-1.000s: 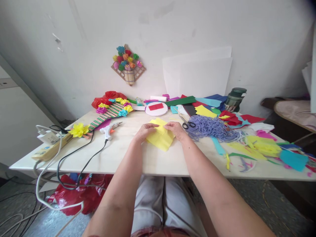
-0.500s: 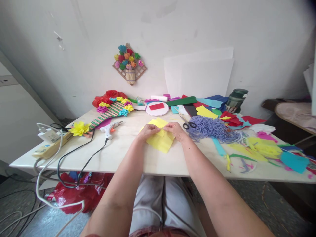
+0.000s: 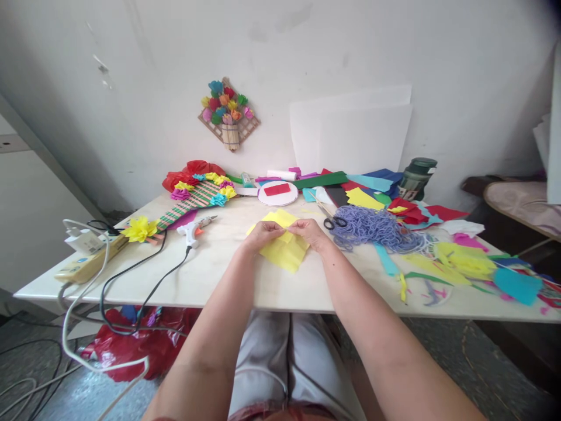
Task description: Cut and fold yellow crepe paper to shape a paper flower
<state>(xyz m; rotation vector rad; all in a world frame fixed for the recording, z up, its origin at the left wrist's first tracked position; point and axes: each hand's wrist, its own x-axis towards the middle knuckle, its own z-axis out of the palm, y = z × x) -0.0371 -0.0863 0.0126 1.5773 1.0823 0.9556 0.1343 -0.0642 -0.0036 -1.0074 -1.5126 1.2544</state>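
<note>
At the table's middle, near the front edge: left hand (image 3: 265, 234) and right hand (image 3: 310, 233) both pinch the yellow paper (image 3: 287, 256), thumbs closed against fingers, tips almost meeting near its centre. Paper lies just above or on the table (image 3: 210, 280), one corner toward the person; cannot tell whether it is one layer or several. Pinching so close together probably keeps control of a small spot in thin, limp stuff; the low position seems to let the table back the loose part. Scissors (image 3: 335, 223) lie just beyond the right hand, handles toward the person, touching the yarn (image 3: 377, 228): likely left so for an easy pick-up. Glue gun (image 3: 189, 234) to the left, apart from paper, cord over the front edge, perhaps to keep its nozzle off the work. Farther left, striped frame (image 3: 193, 202) and yellow flower (image 3: 141, 230). Compared with a second ago: left fingertips have come in to meet the right, closing a gap, and paper now shows beyond the left knuckles. Scissors, yarn, gun unchanged.
</note>
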